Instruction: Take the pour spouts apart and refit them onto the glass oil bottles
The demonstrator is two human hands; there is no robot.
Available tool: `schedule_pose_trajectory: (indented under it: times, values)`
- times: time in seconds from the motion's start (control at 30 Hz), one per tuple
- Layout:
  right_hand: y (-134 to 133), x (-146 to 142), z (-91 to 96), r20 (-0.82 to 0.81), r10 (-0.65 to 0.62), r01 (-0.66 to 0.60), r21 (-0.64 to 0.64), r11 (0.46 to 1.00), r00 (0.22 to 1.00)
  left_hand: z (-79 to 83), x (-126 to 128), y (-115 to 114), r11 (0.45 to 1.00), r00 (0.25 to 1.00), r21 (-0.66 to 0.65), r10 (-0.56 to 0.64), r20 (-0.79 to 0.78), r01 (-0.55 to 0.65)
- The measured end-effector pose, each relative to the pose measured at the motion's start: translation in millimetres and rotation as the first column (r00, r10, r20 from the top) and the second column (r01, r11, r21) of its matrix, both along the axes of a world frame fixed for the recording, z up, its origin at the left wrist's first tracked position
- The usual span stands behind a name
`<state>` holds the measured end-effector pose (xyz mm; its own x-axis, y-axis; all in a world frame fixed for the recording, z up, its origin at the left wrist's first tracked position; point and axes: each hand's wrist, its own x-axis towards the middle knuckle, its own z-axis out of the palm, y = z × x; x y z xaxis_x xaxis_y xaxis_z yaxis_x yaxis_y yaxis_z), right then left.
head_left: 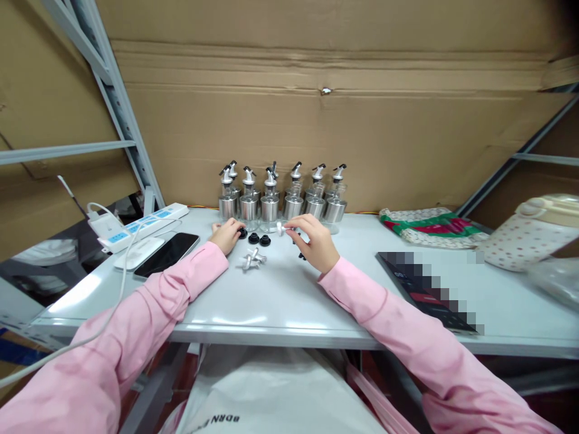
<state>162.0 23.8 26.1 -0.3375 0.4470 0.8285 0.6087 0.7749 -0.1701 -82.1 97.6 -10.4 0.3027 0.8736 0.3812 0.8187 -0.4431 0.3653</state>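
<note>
My left hand (226, 235) is on the table with its fingertips closed on a small black stopper (243, 232). Two more black stoppers (259, 239) lie just right of it. Between thumb and fingers, my right hand (316, 241) pinches a silver pour spout (280, 229). Partly hidden under that hand are small black pieces (301, 255). Loose silver spouts (252, 259) lie in a little heap between my hands. Behind them stand several glass oil bottles with steel sleeves (270, 208); the back ones carry silver spouts with black flaps, while some front right ones have open necks.
On the left lie a phone (168, 254), a white charger pad (138, 253) and a power strip (147, 226); a white cable crosses my left sleeve. On the right are a dark flat package (420, 289), a patterned cloth (434, 229) and a dotted jug (529, 235). Cardboard (316, 132) walls the back.
</note>
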Motion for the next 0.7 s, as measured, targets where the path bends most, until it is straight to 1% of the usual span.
schedule_pose_trajectory:
  times: [0.1, 0.23, 0.43, 0.5, 0.6, 0.7]
  values:
    - [0.5, 0.0, -0.6, 0.004, 0.015, -0.015, 0.001, 1.0, 1.0, -4.5, 0.0, 4.5, 0.996, 0.996, -0.031, -0.08, 0.038, 0.081]
    - [1.9, 0.1, -1.8, 0.006, 0.014, -0.014, 0.004, 1.0, 1.0, -4.3, 2.3, 4.0, 0.985, 0.984, -0.054, -0.156, 0.083, 0.161]
    - [3.2, -0.4, -4.9, 0.012, 0.022, -0.022, -0.007, 1.0, 1.0, -8.4, 6.0, 2.7, 0.946, 0.947, -0.047, -0.318, 0.049, 0.32]
    - [4.1, -0.7, -6.3, 0.011, 0.035, -0.035, -0.042, 0.999, 0.999, -11.1, 5.9, 4.9, 0.937, 0.936, -0.04, -0.345, 0.065, 0.348]
    - [5.7, -1.1, -8.6, 0.029, 0.082, -0.077, -0.13, 0.988, 0.996, -13.7, 5.5, 8.2, 0.925, 0.923, -0.027, -0.377, 0.082, 0.38]
    - [7.1, -2.0, -11.6, 0.067, 0.183, -0.158, -0.278, 0.947, 0.981, -14.1, 5.9, 9.4, 0.917, 0.916, -0.028, -0.394, 0.074, 0.397]
